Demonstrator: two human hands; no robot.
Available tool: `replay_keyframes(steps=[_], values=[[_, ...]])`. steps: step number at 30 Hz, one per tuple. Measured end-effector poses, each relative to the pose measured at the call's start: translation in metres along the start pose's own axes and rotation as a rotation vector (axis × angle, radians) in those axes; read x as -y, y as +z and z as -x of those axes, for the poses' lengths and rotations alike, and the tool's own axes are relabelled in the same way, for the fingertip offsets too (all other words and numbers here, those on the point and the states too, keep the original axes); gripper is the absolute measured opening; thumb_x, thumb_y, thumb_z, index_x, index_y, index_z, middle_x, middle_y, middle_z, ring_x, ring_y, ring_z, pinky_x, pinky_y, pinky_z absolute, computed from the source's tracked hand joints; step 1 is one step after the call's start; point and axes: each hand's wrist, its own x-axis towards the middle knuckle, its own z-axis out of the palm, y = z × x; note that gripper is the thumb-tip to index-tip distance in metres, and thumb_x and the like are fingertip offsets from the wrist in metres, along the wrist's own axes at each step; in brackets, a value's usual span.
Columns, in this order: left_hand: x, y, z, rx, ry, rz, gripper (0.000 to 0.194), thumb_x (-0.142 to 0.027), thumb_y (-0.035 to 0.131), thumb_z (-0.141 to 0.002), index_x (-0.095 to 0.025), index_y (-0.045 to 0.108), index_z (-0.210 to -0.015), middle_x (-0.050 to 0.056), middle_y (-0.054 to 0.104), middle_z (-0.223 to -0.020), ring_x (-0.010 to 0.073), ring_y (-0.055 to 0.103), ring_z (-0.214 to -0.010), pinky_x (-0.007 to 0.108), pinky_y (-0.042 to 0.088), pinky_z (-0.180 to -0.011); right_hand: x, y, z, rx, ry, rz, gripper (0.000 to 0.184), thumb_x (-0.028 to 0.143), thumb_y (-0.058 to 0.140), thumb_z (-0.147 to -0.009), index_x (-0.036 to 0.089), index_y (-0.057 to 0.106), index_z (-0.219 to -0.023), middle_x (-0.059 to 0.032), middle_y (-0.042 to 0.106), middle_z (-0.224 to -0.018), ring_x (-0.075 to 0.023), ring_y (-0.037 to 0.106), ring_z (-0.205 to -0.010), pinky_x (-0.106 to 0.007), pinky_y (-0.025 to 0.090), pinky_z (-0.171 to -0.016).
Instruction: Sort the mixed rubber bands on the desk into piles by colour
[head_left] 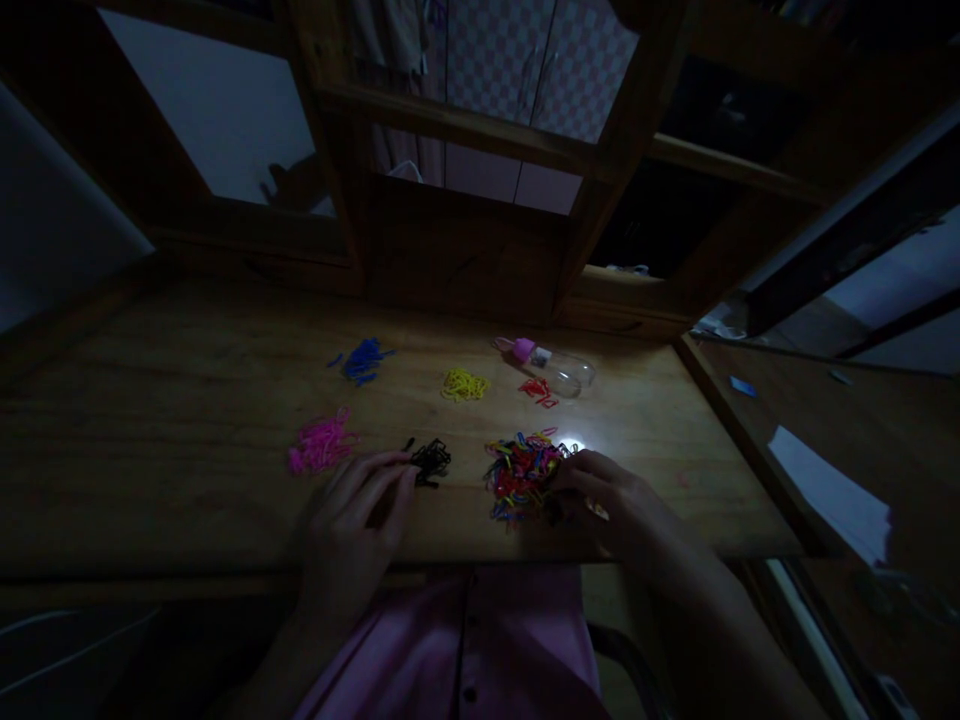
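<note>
My left hand lies on the wooden desk, its fingers stretched toward a small black pile of paper clips, fingertips touching its edge. My right hand rests beside a mixed multicoloured pile of clips, its fingers curled into the pile's right side; whether they hold a clip is hidden. Sorted piles lie farther back: pink, blue, yellow and a few red.
A clear plastic bottle with a pink cap lies on its side behind the red clips. A wooden shelf frame rises at the desk's back. White paper lies on a lower surface to the right. The room is dim.
</note>
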Motion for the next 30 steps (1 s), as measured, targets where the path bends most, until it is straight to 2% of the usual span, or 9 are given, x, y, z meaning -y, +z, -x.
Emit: replay_keyframes(steps=[7,17,23,30], values=[[0.002,0.001,0.001,-0.004,-0.009,0.001,0.009,-0.022,0.059,-0.088,-0.023,0.065,-0.093,0.004,0.066,-0.102,0.0208,0.061,-0.098,0.038,0.048,-0.092,0.004,0.003,-0.005,0.013,0.049,0.068,0.015,0.011,0.053,-0.088,0.019,0.065,-0.092,-0.008,0.062,-0.095,-0.0187,0.059,-0.083,-0.031,0.049,-0.073],[0.002,0.001,0.001,0.016,-0.008,-0.013,0.008,-0.022,0.059,-0.088,-0.023,0.065,-0.093,0.004,0.066,-0.102,0.0209,0.061,-0.098,0.039,0.047,-0.093,-0.013,-0.007,-0.007,-0.067,0.131,-0.257,0.004,0.021,0.067,-0.082,0.022,0.064,-0.082,-0.0022,0.062,-0.087,-0.0151,0.058,-0.075,-0.027,0.046,-0.065],[0.002,0.002,0.0,0.01,-0.018,-0.006,0.008,-0.022,0.059,-0.088,-0.023,0.065,-0.093,0.004,0.066,-0.102,0.0207,0.061,-0.098,0.038,0.048,-0.092,-0.016,-0.01,-0.006,-0.096,0.241,-0.313,0.011,0.032,0.07,-0.08,0.021,0.067,-0.083,-0.0008,0.066,-0.075,-0.0143,0.055,-0.065,-0.027,0.043,-0.058],[0.002,0.001,0.0,0.012,-0.016,-0.013,0.008,-0.022,0.059,-0.088,-0.023,0.065,-0.094,0.004,0.066,-0.102,0.0205,0.061,-0.098,0.038,0.047,-0.092,-0.018,-0.007,-0.008,-0.154,0.25,-0.382,0.018,0.034,0.074,-0.077,0.022,0.064,-0.085,-0.0009,0.066,-0.076,-0.0141,0.054,-0.062,-0.027,0.043,-0.055]])
